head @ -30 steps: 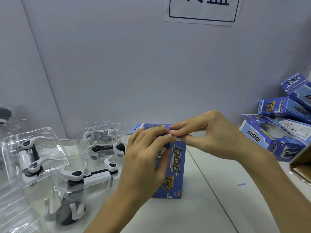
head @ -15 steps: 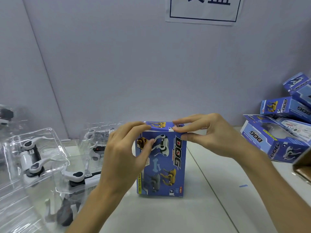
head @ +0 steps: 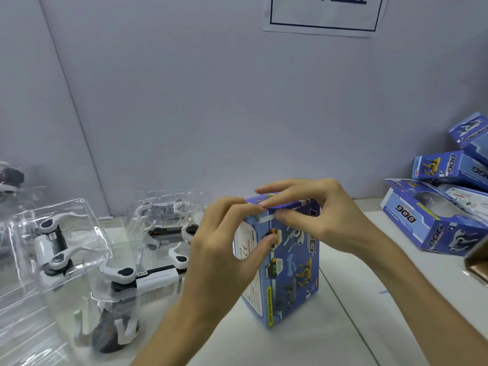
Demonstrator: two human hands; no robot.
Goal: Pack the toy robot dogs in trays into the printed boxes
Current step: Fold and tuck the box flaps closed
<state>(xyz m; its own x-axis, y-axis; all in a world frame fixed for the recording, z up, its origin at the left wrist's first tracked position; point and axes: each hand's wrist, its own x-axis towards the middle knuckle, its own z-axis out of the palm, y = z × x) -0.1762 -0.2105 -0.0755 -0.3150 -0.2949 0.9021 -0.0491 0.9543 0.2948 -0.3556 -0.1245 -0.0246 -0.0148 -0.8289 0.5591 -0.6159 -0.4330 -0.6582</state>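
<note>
A blue printed box (head: 290, 273) stands upright on the white table, turned so one corner faces me. My left hand (head: 221, 249) grips its top left corner, fingers curled over the top edge and thumb on the front face. My right hand (head: 314, 215) pinches the top flap, fingers over the lid and thumb under its front edge. Clear plastic trays with white toy robot dogs (head: 137, 278) lie to the left.
More trays with toy dogs (head: 52, 244) crowd the table's left side. A pile of blue printed boxes (head: 433, 220) lies at the right against the grey wall. A brown carton corner (head: 478, 262) pokes in at the right edge.
The box has been turned from facing me flat to corner-on. Both hands stayed at its top; the left hand shifted onto the top left corner.
</note>
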